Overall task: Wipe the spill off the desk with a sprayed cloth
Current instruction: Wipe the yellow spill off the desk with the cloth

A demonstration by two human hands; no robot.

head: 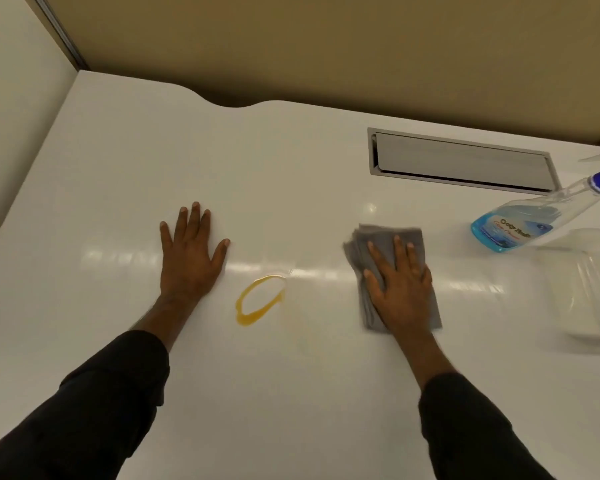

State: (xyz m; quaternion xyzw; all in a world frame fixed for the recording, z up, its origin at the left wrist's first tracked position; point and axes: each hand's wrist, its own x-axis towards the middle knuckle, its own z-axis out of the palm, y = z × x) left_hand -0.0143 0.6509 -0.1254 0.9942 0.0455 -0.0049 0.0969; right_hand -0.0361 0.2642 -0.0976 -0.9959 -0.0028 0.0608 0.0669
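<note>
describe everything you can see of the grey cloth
The grey cloth is a soft, fabric-looking piece folded into a rough rectangle, with layered edges showing at its left side. It lies flat on the white desk, right of the amber spill and clear of it. The right hand presses palm-down on it, fingers spread, covering its middle. Its edges look slightly blurred.

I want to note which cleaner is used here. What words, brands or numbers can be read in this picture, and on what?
Spray bottle label, large line: blurred, it cannot be read with certainty.
Same label, cursive line below: perhaps "Glass Cleaner", too blurred to confirm.
Same label, small print along the edge: too small to read.
Cloth, desk, metal flap, clear container: no text.
</note>
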